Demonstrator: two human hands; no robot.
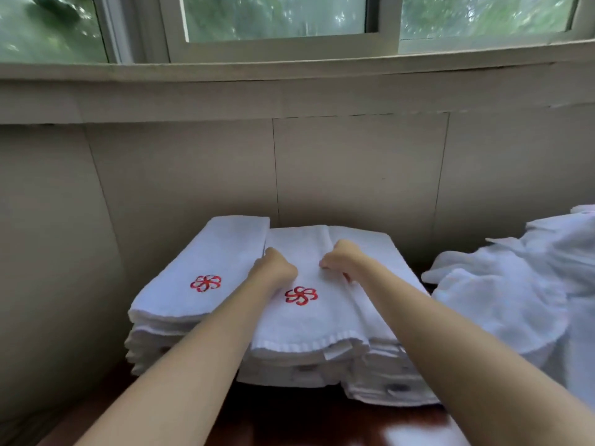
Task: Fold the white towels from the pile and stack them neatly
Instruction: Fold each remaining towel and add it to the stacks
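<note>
- Reaching forward from the lower corners of the frame, both bare forearms are meeting over the folded white towel (309, 284) lying on top of the middle stack (322, 365).
- The left hand (273, 268) is sitting at the towel's left edge, fingers curled under; whether it is pinching cloth I cannot tell.
- The right hand (341, 257) is curling its fingers down onto the towel just right of centre, seeming to pinch a fold of the fabric.
- The two hands are lying near each other but apart, with the towel's red flower emblem (301, 295) showing just below them.
- A second stack of folded towels (193, 294) is standing just beside it on the left, its top towel bearing the same red mark (206, 283).
- The unfolded pile of white towels (515, 284) is slumping at the right of the frame.
- All of it is resting on a dark glossy worktop (306, 423) against a pale panelled wall (354, 169), with a window (277, 20) running across the top of the frame.
</note>
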